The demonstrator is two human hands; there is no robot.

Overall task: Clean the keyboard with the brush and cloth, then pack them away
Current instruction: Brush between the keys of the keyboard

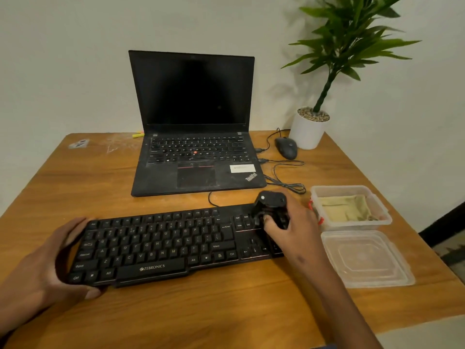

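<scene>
A black Zebronics keyboard lies across the near part of the wooden table. My left hand grips its left end, thumb on the front edge. My right hand holds a black brush with a white dot on its handle, its head pressed on the keys at the keyboard's right end. A beige cloth lies folded inside a clear plastic container just right of the keyboard. The container's clear lid lies flat in front of it.
An open black laptop stands behind the keyboard. A black mouse and its looped cables lie to the laptop's right. A white pot with a green plant stands at the back right corner. The table edge runs close on the right.
</scene>
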